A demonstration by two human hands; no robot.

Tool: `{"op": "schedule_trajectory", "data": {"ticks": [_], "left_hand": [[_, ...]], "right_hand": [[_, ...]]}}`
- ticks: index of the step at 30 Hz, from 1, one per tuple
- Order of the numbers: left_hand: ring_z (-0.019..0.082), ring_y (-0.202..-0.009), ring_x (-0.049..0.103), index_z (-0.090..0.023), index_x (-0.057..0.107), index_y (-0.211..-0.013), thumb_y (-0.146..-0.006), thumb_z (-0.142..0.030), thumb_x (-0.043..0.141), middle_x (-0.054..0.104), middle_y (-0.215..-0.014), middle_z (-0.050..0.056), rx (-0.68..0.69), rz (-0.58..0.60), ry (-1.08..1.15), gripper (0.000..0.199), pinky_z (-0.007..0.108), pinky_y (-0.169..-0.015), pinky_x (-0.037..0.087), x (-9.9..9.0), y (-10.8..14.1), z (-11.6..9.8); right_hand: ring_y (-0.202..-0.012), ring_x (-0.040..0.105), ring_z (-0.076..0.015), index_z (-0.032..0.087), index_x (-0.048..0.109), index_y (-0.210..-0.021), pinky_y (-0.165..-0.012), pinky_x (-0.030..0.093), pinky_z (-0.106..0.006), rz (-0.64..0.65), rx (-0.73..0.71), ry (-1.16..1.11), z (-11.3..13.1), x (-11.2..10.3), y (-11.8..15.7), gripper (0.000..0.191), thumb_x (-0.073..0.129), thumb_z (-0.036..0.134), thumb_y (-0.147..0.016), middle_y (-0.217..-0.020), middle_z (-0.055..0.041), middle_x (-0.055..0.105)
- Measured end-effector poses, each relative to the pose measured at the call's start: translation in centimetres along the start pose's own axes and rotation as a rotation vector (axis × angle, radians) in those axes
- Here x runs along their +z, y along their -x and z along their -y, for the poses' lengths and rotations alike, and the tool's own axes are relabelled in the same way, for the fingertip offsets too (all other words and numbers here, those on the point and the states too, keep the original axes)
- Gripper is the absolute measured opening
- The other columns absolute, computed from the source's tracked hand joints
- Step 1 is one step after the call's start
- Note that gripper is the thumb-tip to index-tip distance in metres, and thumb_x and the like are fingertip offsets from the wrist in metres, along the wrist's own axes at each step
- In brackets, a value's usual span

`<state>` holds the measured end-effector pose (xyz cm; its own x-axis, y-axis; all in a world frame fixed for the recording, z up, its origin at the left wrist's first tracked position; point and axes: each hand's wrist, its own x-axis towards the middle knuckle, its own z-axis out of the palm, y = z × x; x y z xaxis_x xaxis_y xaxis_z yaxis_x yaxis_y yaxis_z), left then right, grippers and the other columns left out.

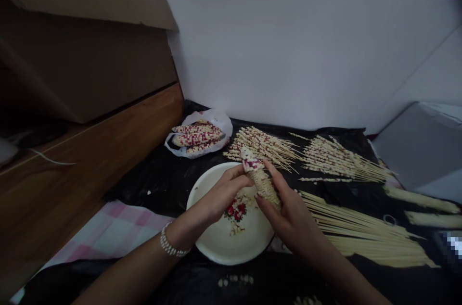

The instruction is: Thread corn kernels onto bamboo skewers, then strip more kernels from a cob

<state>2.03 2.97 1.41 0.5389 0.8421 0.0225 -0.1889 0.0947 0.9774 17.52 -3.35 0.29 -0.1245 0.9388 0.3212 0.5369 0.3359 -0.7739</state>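
A partly stripped corn cob, with white and purple kernels near its tip, is held tilted over a white bowl. My right hand grips the cob from the right, fingers wrapped along its side. My left hand has its fingers pressed against the cob's upper left side. Loose kernels lie in the bowl, on and around a red flower print.
Whole cobs lie in a plastic bag at the back left. Kernel-threaded skewers lie behind and to the right. Bare sticks and stripped cobs are at the right. A cardboard box stands left.
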Motion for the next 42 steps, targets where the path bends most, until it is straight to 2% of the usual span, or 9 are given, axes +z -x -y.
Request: {"op": "schedule_trajectory", "data": {"ticks": [4,8,11,18,22,28,33,39,42], "left_hand": [[0.017,-0.091,0.054,-0.018,0.062,-0.093,-0.08,-0.024,0.053,0.063,-0.099,0.004,-0.018,-0.045,-0.04,0.017,0.03,-0.083,0.041,0.0,0.1,0.0],[0.012,-0.062,0.048,-0.018,0.054,-0.076,-0.083,-0.034,0.049,0.053,-0.071,-0.001,-0.097,-0.056,-0.06,0.018,0.023,-0.052,0.036,-0.2,0.3,0.6],[0.008,-0.048,0.036,-0.018,0.046,-0.07,-0.083,-0.032,0.045,0.042,-0.059,-0.004,-0.128,-0.039,-0.036,0.019,0.022,-0.043,0.025,-0.2,0.2,0.9],[0.007,-0.042,0.028,-0.019,0.042,-0.069,-0.069,-0.018,0.044,0.038,-0.052,-0.006,-0.124,-0.043,0.01,0.003,0.021,-0.039,0.018,0.5,0.2,0.5],[0.006,-0.041,0.025,-0.019,0.042,-0.07,-0.06,-0.012,0.043,0.037,-0.05,-0.007,-0.122,-0.057,0.045,0.012,0.021,-0.039,0.018,0.8,0.2,0.1],[0.006,-0.043,0.03,-0.019,0.045,-0.079,-0.077,-0.025,0.046,0.042,-0.057,-0.006,-0.132,0.026,0.088,0.007,0.021,-0.04,0.017,0.5,0.3,0.0],[0.004,-0.041,0.025,-0.018,0.044,-0.074,-0.067,-0.016,0.047,0.041,-0.055,-0.006,-0.151,0.01,0.135,0.008,0.021,-0.04,0.015,0.4,0.3,0.2],[0.003,-0.04,0.026,-0.016,0.048,-0.068,-0.078,-0.033,0.045,0.046,-0.059,-0.003,-0.313,0.041,0.291,0.02,0.022,-0.042,0.017,0.1,0.4,-0.1],[0.004,-0.04,0.026,-0.016,0.05,-0.068,-0.079,-0.034,0.044,0.048,-0.06,-0.003,-0.321,0.042,0.335,0.022,0.022,-0.041,0.017,0.0,0.4,-0.2]], "right_hand": [[-0.134,0.034,-0.0184,0.018,0.019,-0.147,-0.11,0.029,-0.04,-0.082,-0.116,0.13,-0.2,0.7,0.1,0.067,0.046,0.018,-0.086,-0.147,-0.0094,0.036],[-0.135,0.031,-0.0165,0.015,0.016,-0.148,-0.111,0.027,-0.037,-0.085,-0.184,0.2,-0.3,1.1,0.3,0.067,0.044,0.016,-0.087,-0.147,-0.0107,0.035],[-0.136,0.03,-0.0158,0.015,0.015,-0.148,-0.11,0.028,-0.035,-0.067,-0.19,0.2,-0.2,1.2,0.4,0.066,0.045,0.019,-0.088,-0.148,-0.0104,0.033],[-0.135,0.032,-0.0194,0.019,0.014,-0.149,-0.109,0.03,-0.041,0.008,-0.086,0.047,0.2,0.9,0.4,0.066,0.044,0.025,-0.09,-0.149,-0.009,0.033],[-0.131,0.039,-0.0236,0.021,0.014,-0.149,-0.104,0.037,-0.044,0.085,0.07,-0.1,0.7,0.4,0.2,0.067,0.045,0.03,-0.09,-0.147,-0.0086,0.037],[-0.122,0.049,-0.0264,0.021,0.013,-0.149,-0.095,0.045,-0.044,0.085,0.106,-0.159,1.4,-0.1,0.1,0.069,0.046,0.033,-0.089,-0.143,-0.0104,0.042],[-0.122,0.049,-0.0254,0.02,0.014,-0.149,-0.096,0.044,-0.044,0.095,0.106,-0.151,1.3,0.0,0.0,0.067,0.044,0.033,-0.09,-0.141,-0.0102,0.045],[-0.118,0.052,-0.0272,0.023,0.016,-0.149,-0.093,0.047,-0.048,0.024,0.049,-0.094,0.8,0.2,0.1,0.067,0.045,0.03,-0.089,-0.136,-0.0093,0.05],[-0.118,0.052,-0.0278,0.024,0.014,-0.149,-0.093,0.047,-0.049,0.016,0.033,-0.082,0.8,0.2,0.1,0.067,0.045,0.03,-0.089,-0.137,-0.0093,0.05]]}}
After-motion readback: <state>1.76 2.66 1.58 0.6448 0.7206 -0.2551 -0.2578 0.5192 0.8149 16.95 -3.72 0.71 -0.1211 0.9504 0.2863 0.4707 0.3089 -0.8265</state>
